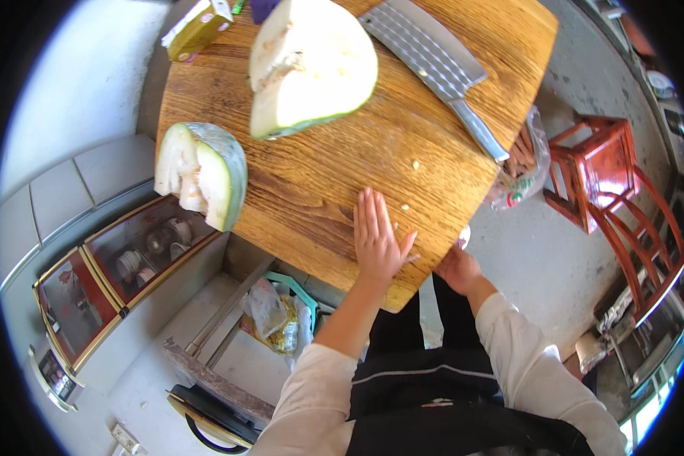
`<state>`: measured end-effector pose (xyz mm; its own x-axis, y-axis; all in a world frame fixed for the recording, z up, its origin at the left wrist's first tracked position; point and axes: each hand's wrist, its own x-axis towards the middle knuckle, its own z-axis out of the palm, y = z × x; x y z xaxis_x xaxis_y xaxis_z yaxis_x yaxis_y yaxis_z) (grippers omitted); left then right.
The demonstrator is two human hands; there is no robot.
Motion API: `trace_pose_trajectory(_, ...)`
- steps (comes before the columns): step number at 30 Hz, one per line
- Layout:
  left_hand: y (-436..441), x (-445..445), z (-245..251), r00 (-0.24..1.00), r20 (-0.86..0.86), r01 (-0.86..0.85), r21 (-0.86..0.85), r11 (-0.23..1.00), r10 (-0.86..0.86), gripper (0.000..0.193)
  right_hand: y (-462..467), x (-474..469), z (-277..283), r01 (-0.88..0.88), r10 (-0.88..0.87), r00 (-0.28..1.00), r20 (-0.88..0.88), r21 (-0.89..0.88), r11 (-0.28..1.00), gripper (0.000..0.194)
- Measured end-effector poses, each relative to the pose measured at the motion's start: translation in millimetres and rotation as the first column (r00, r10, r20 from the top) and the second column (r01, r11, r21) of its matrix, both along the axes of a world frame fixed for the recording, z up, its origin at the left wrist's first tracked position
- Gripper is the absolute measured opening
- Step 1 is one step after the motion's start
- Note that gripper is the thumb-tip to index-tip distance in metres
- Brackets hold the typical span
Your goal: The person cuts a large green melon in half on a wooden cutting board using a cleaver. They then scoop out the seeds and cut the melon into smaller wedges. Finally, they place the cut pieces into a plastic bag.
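My left hand (375,242) lies palm down on the wooden table (308,188), thumb spread away from the other fingers. Small pale seeds (404,207) are scattered beside it. At the table's right edge is my right hand (459,271), its fingers partly hidden. A small white and purplish thing (463,236) shows just past those fingers; whether they grip it I cannot tell. Farther up stands a large cut piece of winter melon (325,68), and a smaller melon wedge (222,176) sits at the left edge. A cleaver (427,57) rests at the upper right, handle towards me.
A yellow carton (198,31) stands at the table's far left corner. Right of the table are a plastic bag of reddish-brown sticks (521,159) and a red wooden chair (598,165). On the left is a glass-fronted cabinet with bowls (154,245). Below sits a bin with plastic bags (279,316).
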<state>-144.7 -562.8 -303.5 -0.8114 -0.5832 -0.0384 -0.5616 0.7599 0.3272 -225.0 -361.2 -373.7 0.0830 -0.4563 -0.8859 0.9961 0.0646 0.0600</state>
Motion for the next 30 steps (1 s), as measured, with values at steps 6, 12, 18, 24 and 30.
trace_pose_trajectory(6,-30.7,-52.2,-12.1,0.948,-0.260,0.211,0.089,0.973,-0.182,0.083,6.6,-14.1,-6.6,0.119,-0.118,0.993,0.020,-0.053,0.991,0.053)
trace_pose_trajectory(12,-60.9,-67.0,-15.5,0.883,-0.052,0.469,0.031,0.883,-0.467,0.074,20.9,-8.6,-10.9,0.024,-0.006,0.992,0.126,-0.146,0.989,0.054)
trace_pose_trajectory(18,-5.2,-10.1,0.0,0.915,-0.150,0.403,0.293,0.867,-0.374,0.065,9.7,-6.6,-24.3,-0.137,0.273,0.926,0.261,-0.443,0.886,0.043)
trace_pose_trajectory(24,66.4,19.1,6.7,0.955,-0.257,0.256,0.471,0.844,-0.147,0.062,-5.1,13.9,-30.8,0.103,0.149,0.902,0.406,-0.536,0.838,0.037)
trace_pose_trajectory(30,142.3,50.4,25.7,0.970,-0.203,0.242,0.725,0.645,-0.135,0.056,0.1,16.0,-7.8,0.030,0.146,0.881,0.450,-0.361,0.932,0.034)
